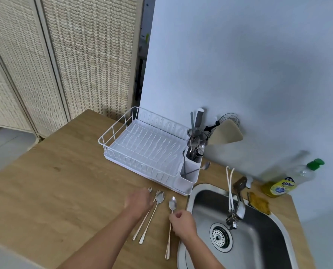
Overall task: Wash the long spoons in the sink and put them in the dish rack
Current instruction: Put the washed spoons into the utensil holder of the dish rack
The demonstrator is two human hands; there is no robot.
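Observation:
Several long metal spoons lie side by side on the wooden counter (55, 181), just left of the sink (262, 235). My left hand (138, 202) rests palm down and blurred over the leftmost spoon (149, 189), whose bowl sticks out past my fingers. Two spoons (152, 216) lie untouched beside it. My right hand (182, 223) pinches the neck of the rightmost spoon (172, 203), which still lies on the counter. The white wire dish rack (111, 133) stands behind; its cutlery holder (189, 177) holds one long spoon (206, 166).
A faucet (238, 206) with white hoses reaches over the sink's drain (220, 237). A yellow sponge (259, 202) and a dish soap bottle (284, 187) sit at the sink's far right. A utensil holder (197, 136) and a beige board (226, 133) stand against the wall.

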